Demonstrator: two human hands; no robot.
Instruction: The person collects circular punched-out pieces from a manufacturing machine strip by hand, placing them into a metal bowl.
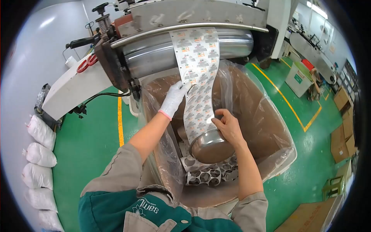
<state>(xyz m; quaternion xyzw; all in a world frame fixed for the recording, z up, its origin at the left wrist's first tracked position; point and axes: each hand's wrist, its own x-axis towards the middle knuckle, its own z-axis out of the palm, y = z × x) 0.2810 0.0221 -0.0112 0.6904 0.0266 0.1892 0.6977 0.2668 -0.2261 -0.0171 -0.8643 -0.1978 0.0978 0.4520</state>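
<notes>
A long printed strip [199, 69], white with small orange and grey print, hangs from a metal roller down into a lined bin. My left hand [174, 99], in a white glove, grips the strip's left edge, thumb on its face. Lower down, my bare right hand [230, 127] has thumb and forefinger closed at the right edge, beside a small bright white spot. A round metal bowl [212, 147] sits just under that hand, by the strip's lower end; what supports it is hidden. Below lies strip waste with round holes [203, 177].
The shiny roller [150, 54] and machine frame stand ahead. Clear plastic lines the brown-walled bin [259, 116]. Red-handled scissors [87, 63] rest on the machine's left arm. White sacks [38, 154] line the left wall; cardboard boxes [340, 141] stand at right on the green floor.
</notes>
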